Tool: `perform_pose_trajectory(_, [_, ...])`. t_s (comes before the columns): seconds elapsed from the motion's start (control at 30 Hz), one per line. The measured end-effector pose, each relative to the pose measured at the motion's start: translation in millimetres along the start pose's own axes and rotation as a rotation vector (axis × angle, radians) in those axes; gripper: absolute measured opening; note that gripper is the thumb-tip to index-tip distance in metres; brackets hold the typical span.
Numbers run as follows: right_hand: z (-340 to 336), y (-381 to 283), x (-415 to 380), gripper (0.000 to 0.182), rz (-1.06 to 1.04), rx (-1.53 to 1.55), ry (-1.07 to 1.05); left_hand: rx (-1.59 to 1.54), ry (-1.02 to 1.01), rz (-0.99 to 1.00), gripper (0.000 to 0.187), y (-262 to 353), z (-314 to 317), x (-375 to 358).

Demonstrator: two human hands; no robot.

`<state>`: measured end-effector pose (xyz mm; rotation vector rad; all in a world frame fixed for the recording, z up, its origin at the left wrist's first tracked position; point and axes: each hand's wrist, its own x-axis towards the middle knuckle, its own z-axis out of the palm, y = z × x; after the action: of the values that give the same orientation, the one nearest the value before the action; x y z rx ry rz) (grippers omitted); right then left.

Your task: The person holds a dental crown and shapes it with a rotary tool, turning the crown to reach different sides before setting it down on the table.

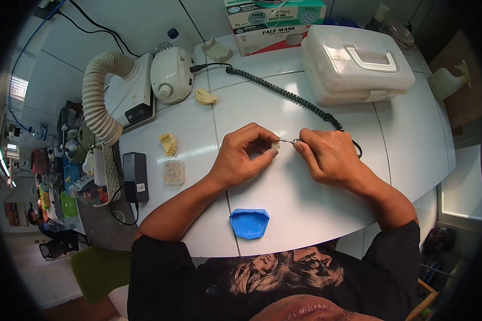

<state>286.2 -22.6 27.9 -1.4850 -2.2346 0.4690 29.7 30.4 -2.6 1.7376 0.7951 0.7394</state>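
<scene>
My left hand (244,155) pinches a small whitish piece (275,145) between thumb and fingertips; its exact kind is too small to make out. Closed around a rotary handpiece (296,141), my right hand (329,158) points its thin metal bur (286,140) leftward, right at the piece. Most of the handpiece is hidden in my palm. From behind that hand a black coiled cord (283,91) runs up to a white control unit (172,77). Below my hands, near the table's front edge, lies a blue base mold (250,223).
Yellowish dental casts (168,144) and a small clear box (174,172) lie left of my left hand. Further left are a ribbed hose (93,80) and a black power adapter (135,176). A translucent carry case (356,67) and face mask boxes (275,37) stand at the back.
</scene>
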Motion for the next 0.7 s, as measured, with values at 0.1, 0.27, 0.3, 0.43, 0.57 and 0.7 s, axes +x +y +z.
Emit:
perform_pose_trajectory(0.1, [-1.3,-0.7,0.8,0.033,0.003,0.004,-0.013,0.012,0.004,-0.017,0.025,2.5,-0.3,-0.8])
perform_pose_trajectory(0.27, [-1.8,-0.7,2.3,0.033,0.003,-0.007,-0.022,-0.058,0.032,-0.093,0.025,3.1,0.4,-0.6])
perform_pose_trajectory(0.3, [-1.8,-0.7,2.4,0.033,0.001,-0.004,-0.022,-0.07,0.022,-0.085,0.026,0.3,-0.3,-1.6])
perform_pose_trajectory(0.43, [-2.2,0.4,3.3,0.033,0.0,0.007,-0.027,-0.011,-0.021,-0.05,0.026,1.5,-4.9,-0.8])
perform_pose_trajectory(0.57, [-2.6,0.1,3.3,0.031,-0.012,-0.022,-0.039,-0.083,-0.03,-0.105,0.021,-0.4,-4.0,-2.8])
perform_pose_trajectory(0.7, [-1.1,-1.3,2.6,0.03,-0.046,-0.054,-0.034,-0.077,-0.039,-0.065,0.02,-1.2,-2.0,-4.1])
